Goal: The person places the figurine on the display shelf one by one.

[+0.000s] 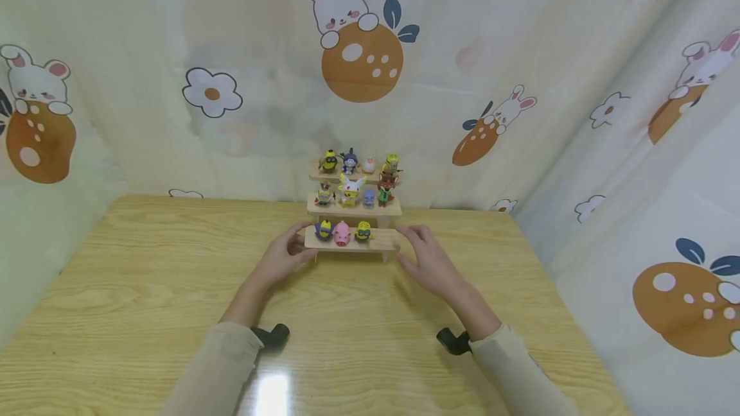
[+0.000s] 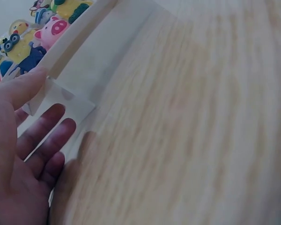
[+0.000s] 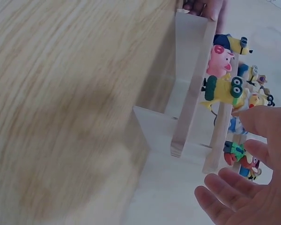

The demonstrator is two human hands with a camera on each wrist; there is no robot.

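A small wooden tiered display stand (image 1: 349, 248) stands on the table, with clear side panels (image 3: 154, 129) under its steps. On its lowest step are a blue-and-yellow minion figure (image 1: 325, 230), a pink pig figure (image 1: 342, 234) and a green-and-yellow minion figure (image 1: 363, 232). My left hand (image 1: 285, 254) holds the left end of that step, thumb at the front edge and fingers behind. Beside the right end, my right hand (image 1: 429, 263) is spread with fingers loosely bent. In the right wrist view its fingers (image 3: 232, 187) show apart from the wood.
Several more figures stand on the middle step (image 1: 352, 209) and top step (image 1: 315, 172), including a white long-eared one (image 1: 350, 190) and a fox (image 1: 386, 191). A printed curtain (image 1: 260, 146) hangs close behind the stand. The wooden table (image 1: 347, 313) extends around it.
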